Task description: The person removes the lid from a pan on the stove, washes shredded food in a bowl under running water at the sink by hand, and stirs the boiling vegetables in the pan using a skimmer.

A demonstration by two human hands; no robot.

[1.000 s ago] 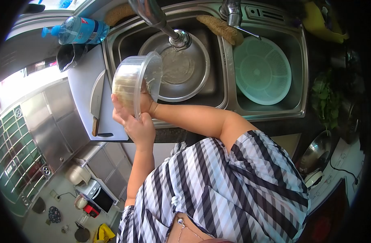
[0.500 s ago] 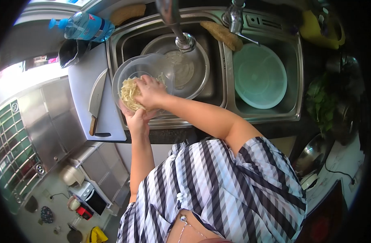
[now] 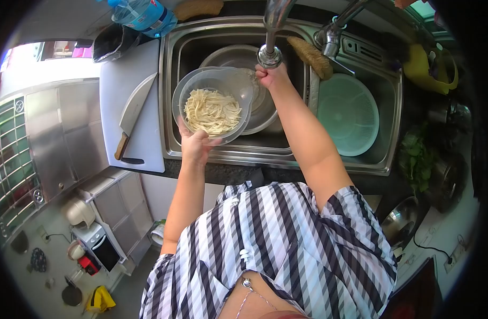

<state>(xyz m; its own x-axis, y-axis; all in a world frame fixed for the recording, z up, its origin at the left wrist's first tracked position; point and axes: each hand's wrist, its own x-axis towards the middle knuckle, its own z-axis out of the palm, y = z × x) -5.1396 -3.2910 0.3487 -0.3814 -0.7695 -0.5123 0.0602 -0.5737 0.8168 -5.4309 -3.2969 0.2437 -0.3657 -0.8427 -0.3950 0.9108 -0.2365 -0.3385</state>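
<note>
My left hand [image 3: 196, 146] grips the near left rim of a clear plastic bowl [image 3: 179, 106], thumb on the rim and fingers underneath. Pale shredded strips [image 3: 213, 111] lie in the bowl, which is held over the left sink basin. Below it, a round metal basin [image 3: 268, 119] sits in the sink. My right hand [image 3: 277, 77] is beside the faucet head [image 3: 269, 57], right of the bowl. Its fingers are curled, partly hidden by the faucet, and whether they hold anything does not show.
Left of the sink, a knife [image 3: 132, 111] rests on a white cutting board [image 3: 113, 85]. A green colander [image 3: 348, 114] stands in the right basin. A loofah [image 3: 310, 56] lies between the basins by a second tap [image 3: 332, 42]. A blue-labelled bottle [image 3: 145, 16] stands back left.
My right hand has left the shredded strips and moved right to the faucet head. The bowl has shifted right, over the sink, still in my left hand. The camera view has shifted too.
</note>
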